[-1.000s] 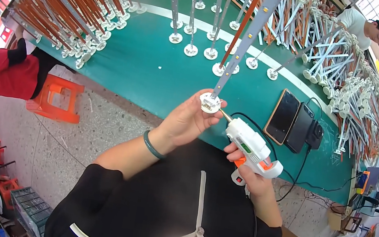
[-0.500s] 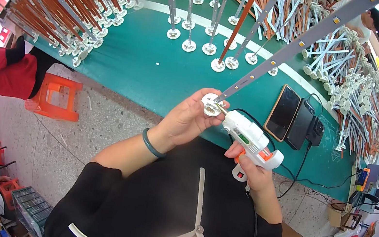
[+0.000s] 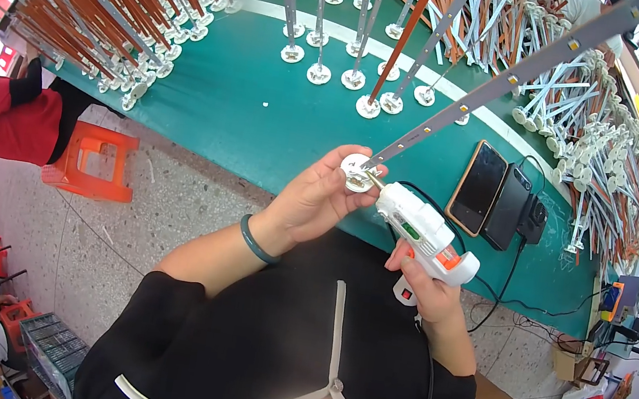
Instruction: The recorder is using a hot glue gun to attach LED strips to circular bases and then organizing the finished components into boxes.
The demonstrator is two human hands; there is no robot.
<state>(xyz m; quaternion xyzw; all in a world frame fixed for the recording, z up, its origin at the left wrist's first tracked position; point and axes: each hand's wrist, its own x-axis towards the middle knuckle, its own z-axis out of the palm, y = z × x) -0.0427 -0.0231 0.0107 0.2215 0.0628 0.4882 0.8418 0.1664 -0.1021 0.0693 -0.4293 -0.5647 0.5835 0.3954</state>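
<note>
Between the fingers of my left hand (image 3: 318, 199) is a round white base (image 3: 356, 179), its face turned up. A long grey LED strip (image 3: 466, 106) rises from this base and slants away to the upper right. My right hand (image 3: 431, 291) is wrapped round the handle of a white glue gun (image 3: 417, 221) with an orange trigger. The gun's metal nozzle points left and meets the base near the foot of the strip. Clear or whitish glue seems to lie on the base, but its outline is hard to make out.
Several strips on white bases (image 3: 319, 74) stand across the green table (image 3: 265, 121). Denser rows (image 3: 139, 78) stand far left, and heaps (image 3: 583, 148) lie right. A phone (image 3: 476, 188) and black device (image 3: 507, 207) lie beside the gun. A person in red (image 3: 18, 117) sits by an orange stool (image 3: 98, 162).
The strip has tilted slightly lower at its far end. The glue gun has shifted a little, its nozzle still at the base. Fingers of my right hand have eased slightly at the trigger.
</note>
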